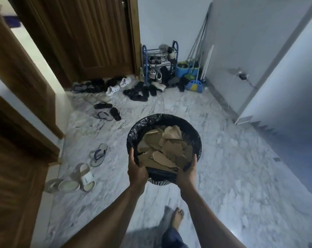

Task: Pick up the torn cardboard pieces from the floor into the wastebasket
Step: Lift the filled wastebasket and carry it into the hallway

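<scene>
View from the head camera, looking down a hallway: you are holding the wastebasket [196,138] out in front of you, above the white marbled floor [232,185]; your left hand [136,171] is gripping the near-left part of its rim, the thumb lying up along the black liner [144,122] and the fingers curling beneath, out of sight; your right hand [187,174] is gripping the near-right part of the rim in the same manner, thumb pointing up along the liner's edge; the torn cardboard pieces [166,149] are lying inside the wastebasket, brown and overlapping, piling up close to the rim; a patch of the basket's latticed wall is showing below the liner, between your wrists; your bare foot [177,217] is standing on the floor below your right forearm; to the left, a pair of white slides [86,177] and a pair of flip-flops [98,154] are lying beside the wooden door frame [26,122]; further off, dark sandals [139,93] and white clogs [113,90] are lying scattered before the wooden door [91,42]; a blue shoe rack [159,59] is standing in the corner, with a blue bucket [183,69] and a blue dustpan [194,85] just beside it, long handles leaning on the wall
</scene>
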The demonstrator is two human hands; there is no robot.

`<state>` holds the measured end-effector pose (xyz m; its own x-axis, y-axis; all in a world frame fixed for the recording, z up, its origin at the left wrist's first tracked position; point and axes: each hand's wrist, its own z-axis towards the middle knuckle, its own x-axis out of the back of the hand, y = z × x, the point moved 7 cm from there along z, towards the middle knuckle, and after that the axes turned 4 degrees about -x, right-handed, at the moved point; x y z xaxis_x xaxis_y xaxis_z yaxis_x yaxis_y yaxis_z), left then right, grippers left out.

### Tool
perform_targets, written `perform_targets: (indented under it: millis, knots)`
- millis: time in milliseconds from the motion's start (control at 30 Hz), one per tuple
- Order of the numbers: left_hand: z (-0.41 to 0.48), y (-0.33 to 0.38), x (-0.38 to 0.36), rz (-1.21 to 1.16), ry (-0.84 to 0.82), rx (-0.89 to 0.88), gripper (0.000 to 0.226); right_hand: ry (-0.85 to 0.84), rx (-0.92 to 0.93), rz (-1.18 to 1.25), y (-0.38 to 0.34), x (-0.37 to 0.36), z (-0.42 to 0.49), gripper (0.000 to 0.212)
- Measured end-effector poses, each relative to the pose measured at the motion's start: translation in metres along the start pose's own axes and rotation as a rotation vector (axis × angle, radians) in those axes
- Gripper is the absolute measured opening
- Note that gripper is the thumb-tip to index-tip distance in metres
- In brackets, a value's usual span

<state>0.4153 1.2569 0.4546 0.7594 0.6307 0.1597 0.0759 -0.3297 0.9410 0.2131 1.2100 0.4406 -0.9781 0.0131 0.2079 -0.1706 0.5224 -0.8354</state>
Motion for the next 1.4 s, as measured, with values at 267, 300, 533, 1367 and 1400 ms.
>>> perform_targets:
  millis: [267, 300, 533, 1367, 1400]
  knots:
    - [0.150, 0.062, -0.129, 0.067, 0.058, -0.039, 0.063, -0.076, 0.014, 0.077, -0.108, -0.004, 0.172, 0.085]
    - [0.165, 0.074, -0.141, 0.085, 0.066, -0.044, 0.063, -0.074, 0.012, 0.081, -0.120, -0.006, 0.191, 0.085]
    - [0.295, 0.141, -0.227, 0.096, -0.003, -0.092, 0.059, -0.050, 0.010, 0.045, -0.203, -0.034, 0.343, 0.088]
    - [0.698, 0.264, -0.651, 0.482, -0.374, -0.095, 0.053, 0.249, -0.258, 0.293, -0.376, 0.002, 0.826, 0.091]
    - [0.701, 0.272, -0.667, 0.502, -0.393, -0.085, 0.051, 0.266, -0.266, 0.304, -0.379, 0.010, 0.837, 0.091]
